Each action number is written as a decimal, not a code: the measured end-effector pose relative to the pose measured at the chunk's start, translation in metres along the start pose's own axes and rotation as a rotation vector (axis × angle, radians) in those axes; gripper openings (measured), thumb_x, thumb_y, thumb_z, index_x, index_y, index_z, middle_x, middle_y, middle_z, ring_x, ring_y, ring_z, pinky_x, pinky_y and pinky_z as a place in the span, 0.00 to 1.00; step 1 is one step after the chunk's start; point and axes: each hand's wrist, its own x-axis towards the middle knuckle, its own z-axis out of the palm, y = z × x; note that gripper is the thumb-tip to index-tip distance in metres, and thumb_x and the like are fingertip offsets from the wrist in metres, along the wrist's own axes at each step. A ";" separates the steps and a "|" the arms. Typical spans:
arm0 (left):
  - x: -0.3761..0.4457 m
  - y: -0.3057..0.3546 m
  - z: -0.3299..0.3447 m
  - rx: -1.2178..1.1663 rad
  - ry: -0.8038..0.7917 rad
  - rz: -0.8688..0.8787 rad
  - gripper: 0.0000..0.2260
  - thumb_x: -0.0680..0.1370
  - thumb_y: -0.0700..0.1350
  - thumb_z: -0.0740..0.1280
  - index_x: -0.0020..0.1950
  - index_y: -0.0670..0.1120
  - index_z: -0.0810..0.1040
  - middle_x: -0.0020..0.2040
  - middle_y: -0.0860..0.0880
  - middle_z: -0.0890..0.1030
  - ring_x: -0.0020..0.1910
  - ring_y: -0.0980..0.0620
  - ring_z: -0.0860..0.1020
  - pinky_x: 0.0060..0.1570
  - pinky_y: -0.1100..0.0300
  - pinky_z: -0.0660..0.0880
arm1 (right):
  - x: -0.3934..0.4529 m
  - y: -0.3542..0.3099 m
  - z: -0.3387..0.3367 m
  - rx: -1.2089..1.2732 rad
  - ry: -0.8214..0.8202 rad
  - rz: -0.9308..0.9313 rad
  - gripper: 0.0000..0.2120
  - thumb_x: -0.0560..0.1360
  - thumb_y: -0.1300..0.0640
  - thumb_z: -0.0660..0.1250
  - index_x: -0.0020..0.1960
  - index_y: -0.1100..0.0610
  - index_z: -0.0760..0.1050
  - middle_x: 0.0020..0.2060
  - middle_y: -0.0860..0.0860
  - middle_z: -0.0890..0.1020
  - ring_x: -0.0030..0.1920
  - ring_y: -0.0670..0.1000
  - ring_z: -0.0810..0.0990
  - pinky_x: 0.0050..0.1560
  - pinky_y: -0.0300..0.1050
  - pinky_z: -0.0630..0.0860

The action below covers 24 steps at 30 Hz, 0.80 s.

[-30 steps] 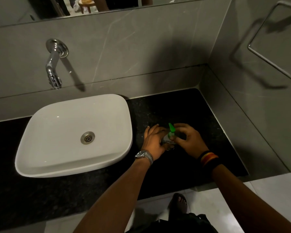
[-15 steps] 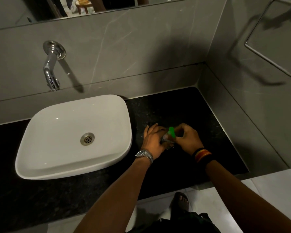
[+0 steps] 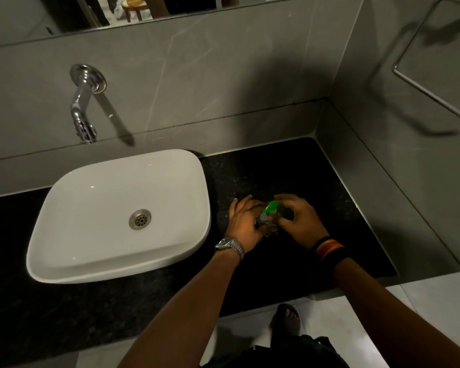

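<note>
A small clear bottle [image 3: 265,226] with a green pump top [image 3: 271,207] stands on the black granite counter [image 3: 290,168], right of the basin. My left hand [image 3: 243,224], a metal watch on its wrist, grips the bottle's body from the left. My right hand [image 3: 299,223], with striped bands on its wrist, has its fingers curled round the green top from the right. Most of the bottle is hidden between the two hands.
A white countertop basin [image 3: 112,264] with a metal drain lies to the left, under a chrome wall tap [image 3: 83,112]. Grey tiled walls close the counter at the back and right. A metal towel rail [image 3: 433,96] hangs on the right wall. My foot [image 3: 287,318] shows below the counter edge.
The green top has tilted and shifted slightly under my right fingers, which have spread a little. My left hand keeps its hold on the bottle. Both hands stay in the same spot.
</note>
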 end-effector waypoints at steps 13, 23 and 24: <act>-0.001 0.005 -0.003 -0.021 0.008 -0.002 0.24 0.73 0.55 0.73 0.67 0.49 0.78 0.67 0.48 0.78 0.77 0.46 0.63 0.78 0.45 0.46 | 0.004 -0.001 0.007 -0.179 0.112 -0.067 0.18 0.67 0.50 0.73 0.53 0.57 0.83 0.52 0.55 0.85 0.56 0.57 0.80 0.60 0.55 0.76; 0.004 0.001 -0.006 0.007 -0.016 0.009 0.23 0.73 0.55 0.73 0.66 0.51 0.79 0.68 0.48 0.76 0.77 0.46 0.62 0.78 0.46 0.43 | 0.005 -0.028 -0.014 -0.149 0.010 -0.104 0.23 0.68 0.48 0.75 0.61 0.48 0.78 0.65 0.50 0.77 0.66 0.52 0.73 0.69 0.54 0.69; 0.005 0.002 -0.007 0.003 -0.027 0.003 0.23 0.73 0.56 0.73 0.66 0.51 0.79 0.69 0.48 0.76 0.77 0.46 0.61 0.78 0.46 0.42 | 0.008 -0.033 -0.020 -0.214 -0.011 -0.151 0.20 0.68 0.49 0.75 0.59 0.45 0.79 0.66 0.48 0.77 0.67 0.52 0.72 0.69 0.56 0.68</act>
